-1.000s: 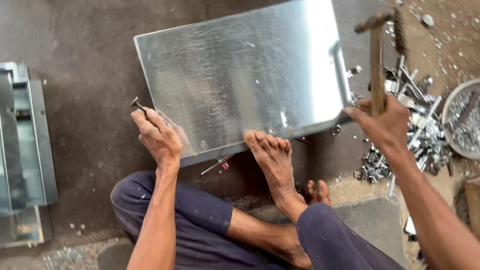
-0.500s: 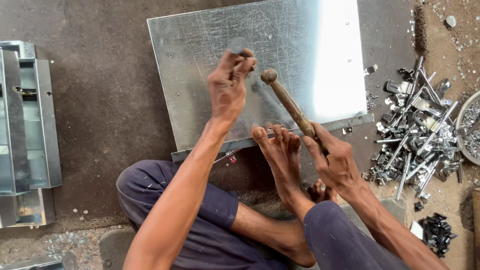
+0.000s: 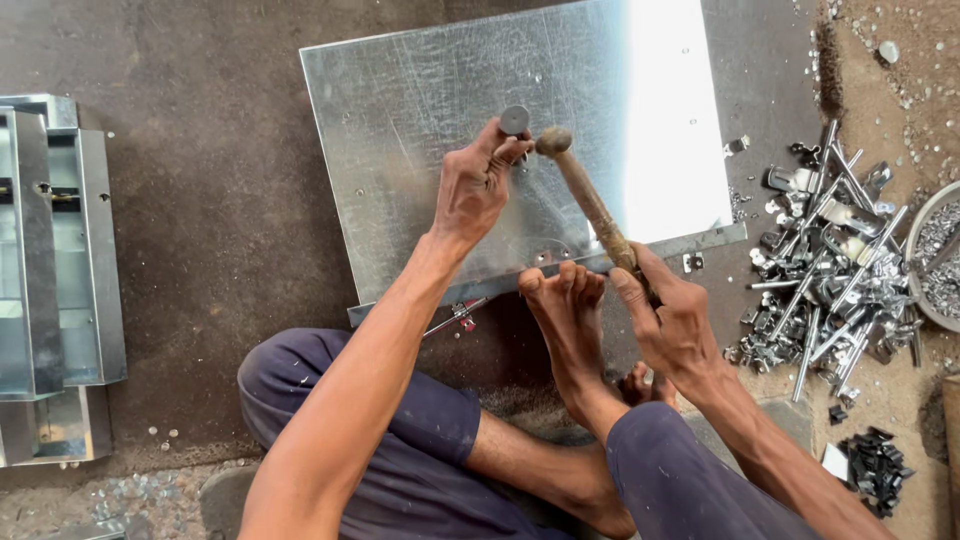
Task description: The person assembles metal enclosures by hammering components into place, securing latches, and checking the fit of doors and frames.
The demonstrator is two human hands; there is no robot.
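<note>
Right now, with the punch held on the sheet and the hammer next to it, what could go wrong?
1. The left hand pinches the punch just under its head, and the hammer head sits right beside those fingers; a glancing blow could hit them.
2. A bare foot presses on the metal sheet at its near edge, so a slip could cut the toes.
3. The right hand grips the handle low, which may cost some control.
</note>
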